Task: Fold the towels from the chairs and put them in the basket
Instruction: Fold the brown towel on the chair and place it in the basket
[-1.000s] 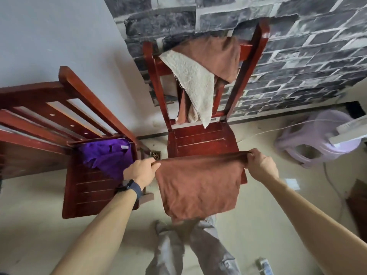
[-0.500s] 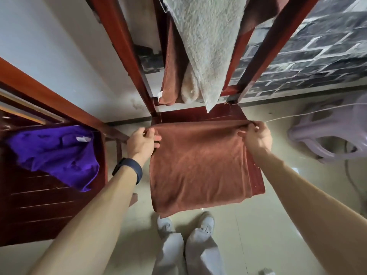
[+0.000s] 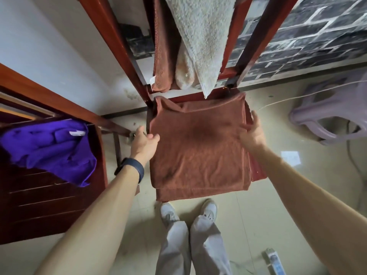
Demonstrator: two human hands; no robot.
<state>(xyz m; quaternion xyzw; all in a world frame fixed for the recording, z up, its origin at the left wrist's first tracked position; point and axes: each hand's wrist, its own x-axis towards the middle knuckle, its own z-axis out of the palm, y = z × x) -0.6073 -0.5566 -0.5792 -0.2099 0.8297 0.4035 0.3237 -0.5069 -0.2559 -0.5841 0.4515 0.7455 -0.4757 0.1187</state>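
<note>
Pale tiled floor, white wall at 10 o'clock, grey brick-pattern wall at 1 o'clock; the centre chair carried the brown towel on its seat, folded flat and overhanging the front edge toward 6 o'clock. The left hand sat at the towel's 9 o'clock edge, fingers loose and spread, thumb touching the cloth; the right hand lay at its 3 o'clock edge, fingers straight and together against the fabric, no clear pinch. A purple towel lay bunched on the second chair at 9 o'clock, a beige towel and another brown one hung off the centre chair's back at 12 o'clock, and a lilac plastic piece at 3 o'clock could have been basket or stool, inside not visible.
</note>
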